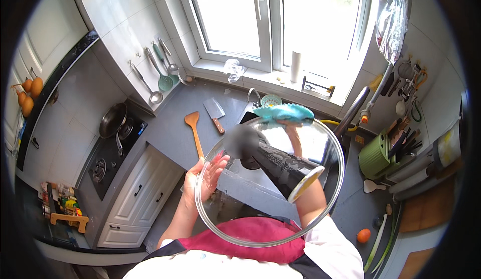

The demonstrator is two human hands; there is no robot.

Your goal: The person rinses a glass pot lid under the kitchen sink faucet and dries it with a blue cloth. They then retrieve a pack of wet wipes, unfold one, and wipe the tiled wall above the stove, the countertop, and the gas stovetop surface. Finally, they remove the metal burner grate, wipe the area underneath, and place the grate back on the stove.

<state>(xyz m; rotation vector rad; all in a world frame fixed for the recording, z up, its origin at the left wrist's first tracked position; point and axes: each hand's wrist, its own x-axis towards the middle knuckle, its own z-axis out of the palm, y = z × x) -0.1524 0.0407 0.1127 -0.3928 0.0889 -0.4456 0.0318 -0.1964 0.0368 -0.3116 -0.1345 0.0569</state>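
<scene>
A round glass pot lid with a metal rim [199, 204] is raised in front of my chest. My left hand [206, 183] grips its left edge, with fingers showing through the glass. On the far edge lies a teal cloth [283, 112] with a zigzag border. My right hand [288, 123] is at this cloth, mostly hidden, its forearm visible through the lid. A black upright handle [285, 168] bearing writing crosses the glass; one end looks blurred. Beyond my left hand a wooden spatula [192, 123] lies on the counter, its handle passing behind my fingers.
A cleaver [215, 112] lies near the spatula. To the left, a frying pan [113, 120] sits on the gas hob [99, 170]. A green knife holder [375, 157], a tomato [363, 235] and a leek [377, 241] are on the right. The faucet [253, 96] stands beyond the lid.
</scene>
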